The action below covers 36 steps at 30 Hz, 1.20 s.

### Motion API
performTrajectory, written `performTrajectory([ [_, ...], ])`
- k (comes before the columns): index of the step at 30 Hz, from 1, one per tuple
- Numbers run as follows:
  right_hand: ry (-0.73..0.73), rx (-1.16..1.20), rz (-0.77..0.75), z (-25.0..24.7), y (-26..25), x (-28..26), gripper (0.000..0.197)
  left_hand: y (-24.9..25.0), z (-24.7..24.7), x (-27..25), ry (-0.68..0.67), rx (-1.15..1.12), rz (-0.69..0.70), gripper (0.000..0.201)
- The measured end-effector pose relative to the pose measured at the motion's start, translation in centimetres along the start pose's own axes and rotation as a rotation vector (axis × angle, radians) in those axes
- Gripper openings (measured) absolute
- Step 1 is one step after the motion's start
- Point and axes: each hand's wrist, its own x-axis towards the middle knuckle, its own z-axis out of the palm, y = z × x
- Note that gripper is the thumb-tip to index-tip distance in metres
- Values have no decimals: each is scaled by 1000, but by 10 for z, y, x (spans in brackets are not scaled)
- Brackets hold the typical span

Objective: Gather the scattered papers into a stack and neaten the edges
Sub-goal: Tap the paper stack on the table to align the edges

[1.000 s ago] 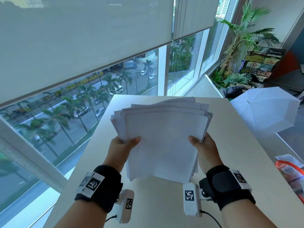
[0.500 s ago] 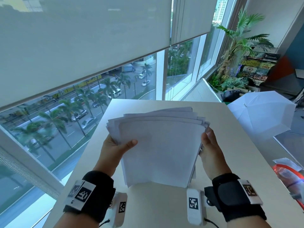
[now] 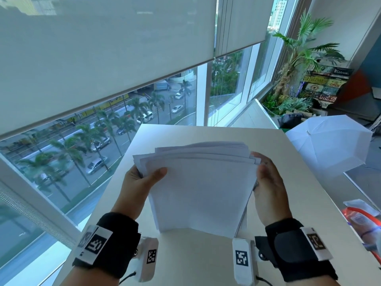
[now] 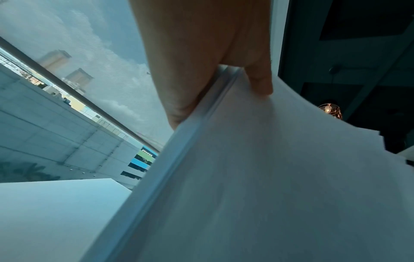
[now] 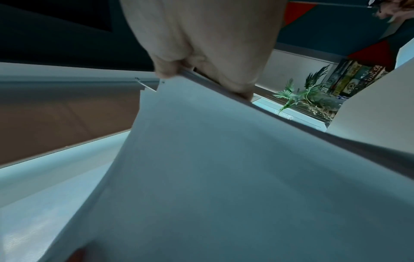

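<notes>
Since 1.0 s ago, right hand [image 3: 268, 188] is shifting up the stack's right edge; thumb no longer lies across the front sheet. Paper stack [image 3: 202, 188] is standing on its bottom edge on the white desk [image 3: 185, 261], btwn both hands, top edges still fanned and uneven. Left hand [image 3: 140, 182] is gripping the left edge, thumb across the front, fingers behind. Right-hand fingers [image 5: 235, 85] are curling narrow round the right edge, pinching it w/ the thumb. White umbrella [image 3: 329, 145] is lying right of the desk.
</notes>
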Motion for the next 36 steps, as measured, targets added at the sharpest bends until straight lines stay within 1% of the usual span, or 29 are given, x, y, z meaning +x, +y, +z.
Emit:
performTrajectory([
  [1, -26, 26, 29, -4, 2, 1, 56, 0, -3, 0, -15, -7, -2, 39],
  [2, -33, 87, 86, -8, 6, 2, 70, -1, -5, 1, -37, -5, -12, 43],
  [3, -22, 154, 153, -11, 11, 3, 78, -2, -8, 2, -62, 3, -31, 48],
  [4, -18, 198, 225, -13, 16, 3, 81, -5, -9, 2, -88, 11, -54, 54],
  [5, 5, 209, 317, -13, 19, 2, 76, -9, -9, 2, -110, 16, -81, 61],
  [7, 14, 170, 467, -10, 32, -2, 45, -21, -4, 1, -119, 17, -156, 76],
  [8, 26, 152, 527, -10, 38, -5, 42, -28, -1, 0, -104, 16, -187, 79],
  [10, 89, 138, 655, -7, 47, -12, 57, -39, 4, -1, -48, 14, -220, 74],
  [11, 118, 154, 687, -7, 51, -15, 62, -42, 5, -2, -21, 9, -225, 68],
  [12, 147, 195, 700, -6, 54, -18, 62, -45, 6, -3, -4, 3, -225, 67],
  [14, 208, 229, 735, -5, 57, -21, 55, -48, 9, -7, -12, -9, -224, 75],
  [15, 236, 221, 729, -6, 61, -23, 56, -49, 11, -8, -21, -9, -224, 78],
  [16, 243, 196, 740, -6, 65, -25, 60, -51, 13, -9, -22, -2, -224, 75],
  [19, 225, 210, 769, -1, 64, -27, 58, -54, 15, -10, -1, 2, -200, 60],
  [20, 218, 195, 791, -1, 62, -29, 62, -55, 15, -10, 6, 1, -190, 58],
  [21, 231, 168, 816, 0, 62, -28, 69, -56, 14, -10, 11, 2, -186, 56],
  [23, 269, 131, 817, 1, 58, -24, 80, -57, 15, -11, 25, -1, -191, 51],
  [24, 283, 88, 783, 4, 53, -20, 84, -57, 17, -12, 33, -6, -191, 48],
  [26, 306, 18, 708, 9, 44, -12, 101, -57, 23, -13, 44, -6, -169, 43],
  [27, 306, 1, 673, 14, 39, -8, 98, -57, 26, -14, 51, -6, -155, 40],
  [29, 282, -26, 572, 23, 32, -1, 65, -54, 33, -16, 66, -9, -128, 31],
  [30, 258, -41, 547, 25, 28, 2, 56, -51, 35, -17, 74, -11, -113, 27],
  [32, 266, -57, 523, 21, 28, 7, 54, -45, 34, -17, 97, -7, -80, 29],
  [34, 275, -5, 482, 14, 24, 9, 55, -37, 29, -17, 100, 15, -55, 39],
  [36, 294, 73, 448, 6, 18, 9, 64, -29, 24, -17, 54, 39, -40, 48],
])
